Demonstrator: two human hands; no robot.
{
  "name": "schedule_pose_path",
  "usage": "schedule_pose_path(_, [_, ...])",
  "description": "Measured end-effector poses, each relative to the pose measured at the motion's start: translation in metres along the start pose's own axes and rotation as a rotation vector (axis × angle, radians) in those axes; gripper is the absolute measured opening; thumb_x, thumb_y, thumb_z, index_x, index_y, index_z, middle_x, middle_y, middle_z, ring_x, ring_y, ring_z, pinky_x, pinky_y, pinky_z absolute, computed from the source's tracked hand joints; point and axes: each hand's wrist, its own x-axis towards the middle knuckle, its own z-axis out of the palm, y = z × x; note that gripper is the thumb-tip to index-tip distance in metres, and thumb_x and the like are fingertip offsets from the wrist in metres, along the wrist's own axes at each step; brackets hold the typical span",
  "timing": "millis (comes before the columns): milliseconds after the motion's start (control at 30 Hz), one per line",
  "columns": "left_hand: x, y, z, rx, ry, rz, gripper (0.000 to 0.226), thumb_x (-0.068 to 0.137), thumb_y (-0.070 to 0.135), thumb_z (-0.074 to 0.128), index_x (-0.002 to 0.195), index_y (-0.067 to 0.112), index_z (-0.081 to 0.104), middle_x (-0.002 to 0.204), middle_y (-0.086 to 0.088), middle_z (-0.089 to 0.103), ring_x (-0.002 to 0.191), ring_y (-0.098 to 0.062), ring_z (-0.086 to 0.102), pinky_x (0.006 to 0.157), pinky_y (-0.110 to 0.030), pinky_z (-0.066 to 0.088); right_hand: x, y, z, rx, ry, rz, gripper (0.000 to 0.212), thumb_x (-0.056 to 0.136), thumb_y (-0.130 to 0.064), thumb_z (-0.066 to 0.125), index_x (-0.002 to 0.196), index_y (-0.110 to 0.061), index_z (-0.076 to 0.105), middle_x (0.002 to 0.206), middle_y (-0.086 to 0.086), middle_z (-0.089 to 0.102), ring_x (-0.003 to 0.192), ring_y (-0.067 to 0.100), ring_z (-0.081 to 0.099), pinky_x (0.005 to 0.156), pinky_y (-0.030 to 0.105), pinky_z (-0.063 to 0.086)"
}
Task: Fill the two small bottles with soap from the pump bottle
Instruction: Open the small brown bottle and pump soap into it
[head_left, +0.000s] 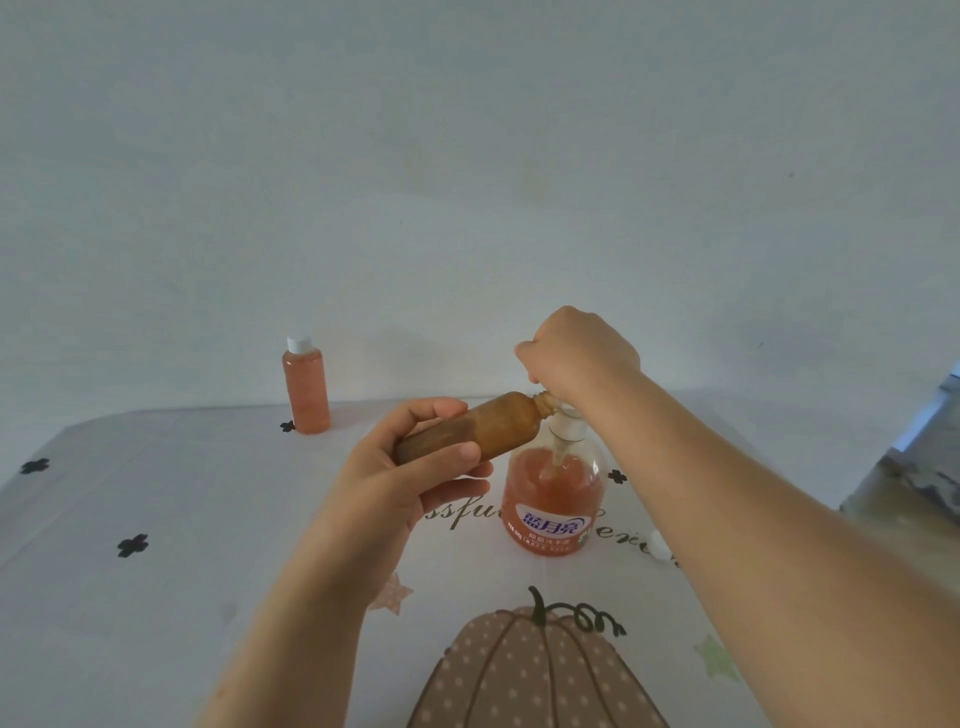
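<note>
My left hand (415, 467) grips a small brown bottle (483, 428), uncapped and tilted almost flat, with its open neck up against the spout of the pump bottle (553, 499). That pump bottle stands on the table, clear with orange soap and a blue-and-white label. Over its pump head sits my right hand (576, 356), fingers curled down onto it and hiding the nozzle. A second small bottle (306, 387), full of orange soap and closed with a white cap, stands upright at the far left of the table.
The table (156, 597) wears a white cloth printed with a pumpkin, stars and black clovers. A small white cap (658, 545) lies beside my right forearm. A plain wall rises just behind the table's far edge. Something grey shows at the right edge.
</note>
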Motion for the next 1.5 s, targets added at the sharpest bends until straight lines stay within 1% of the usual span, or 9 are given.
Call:
schedule_pose_path(133, [-0.002,0.002,0.002,-0.023,-0.008,0.018,0.040,0.069,0.004,0.073,0.108,0.007,0.065,0.098,-0.015,0.072,0.084,-0.035,0.070,0.072,-0.032,0.059,-0.002,-0.002,-0.007,-0.012,0.050,-0.021,0.023,0.090,-0.016,0.051,0.067,-0.014,0.051,0.062,0.000,0.050,0.052,0.019,0.042,0.051,0.024,0.029])
schedule_pose_path(300, [-0.004,0.003,0.005,-0.050,-0.013,0.040,0.040,0.070,0.006,0.072,0.109,0.008,0.064,0.100,-0.016,0.071,0.084,-0.034,0.070,0.073,-0.033,0.058,-0.004,-0.004,-0.016,-0.052,0.108,-0.068,0.035,0.093,-0.017,0.049,0.061,-0.017,0.036,0.057,-0.003,0.036,0.049,0.018,0.032,0.049,0.025,0.023])
schedule_pose_path(400, [-0.004,0.003,0.006,-0.054,-0.015,0.036,0.041,0.071,0.006,0.071,0.111,0.007,0.064,0.101,-0.015,0.072,0.085,-0.034,0.070,0.073,-0.033,0.058,-0.004,-0.004,-0.015,-0.045,0.097,-0.061,0.034,0.093,-0.017,0.050,0.061,-0.017,0.038,0.058,-0.002,0.038,0.049,0.018,0.033,0.049,0.025,0.024])
schedule_pose_path(567, [-0.005,0.003,0.006,-0.049,-0.016,0.026,0.043,0.071,0.006,0.072,0.113,0.005,0.063,0.101,-0.015,0.072,0.084,-0.034,0.070,0.073,-0.033,0.059,0.000,-0.006,-0.013,-0.021,0.027,-0.036,0.019,0.090,-0.017,0.052,0.075,-0.014,0.061,0.068,0.001,0.058,0.056,0.019,0.050,0.052,0.024,0.034])
schedule_pose_path(833, [0.000,0.001,0.002,-0.031,0.022,-0.014,0.039,0.066,0.003,0.074,0.104,0.006,0.066,0.091,-0.012,0.072,0.077,-0.035,0.069,0.072,-0.036,0.061,0.002,-0.002,0.000,-0.014,-0.023,0.007,0.016,0.089,-0.018,0.053,0.080,-0.013,0.065,0.077,0.002,0.065,0.060,0.020,0.052,0.053,0.024,0.033])
schedule_pose_path(1000, [-0.002,0.002,0.003,-0.021,0.025,-0.021,0.040,0.066,0.003,0.076,0.105,0.006,0.066,0.095,-0.012,0.072,0.079,-0.036,0.069,0.072,-0.034,0.060,0.000,-0.001,-0.001,0.010,-0.016,0.003,0.017,0.090,-0.017,0.052,0.075,-0.013,0.060,0.073,0.002,0.062,0.058,0.019,0.050,0.052,0.024,0.033])
schedule_pose_path(1133, [-0.004,0.003,0.004,-0.052,0.002,-0.010,0.044,0.068,0.005,0.071,0.111,0.003,0.063,0.099,-0.015,0.071,0.082,-0.035,0.069,0.074,-0.035,0.060,-0.003,-0.003,-0.008,-0.001,0.041,-0.029,0.029,0.091,-0.017,0.051,0.063,-0.015,0.045,0.060,-0.001,0.045,0.050,0.018,0.038,0.050,0.024,0.027])
schedule_pose_path(1267, [-0.005,0.004,0.005,-0.067,-0.018,0.002,0.044,0.070,0.006,0.071,0.114,0.004,0.062,0.106,-0.018,0.070,0.084,-0.034,0.069,0.075,-0.035,0.059,-0.004,-0.005,-0.016,-0.060,0.050,-0.076,0.032,0.094,-0.019,0.050,0.063,-0.016,0.042,0.061,-0.001,0.042,0.052,0.018,0.037,0.051,0.025,0.026])
schedule_pose_path(1500, [-0.005,0.004,0.005,-0.046,-0.005,0.004,0.044,0.069,0.007,0.072,0.112,0.006,0.063,0.104,-0.016,0.071,0.084,-0.034,0.070,0.075,-0.035,0.060,-0.003,-0.007,-0.015,-0.069,0.050,-0.057,0.032,0.091,-0.013,0.050,0.062,-0.016,0.036,0.060,-0.001,0.038,0.051,0.019,0.033,0.049,0.026,0.024])
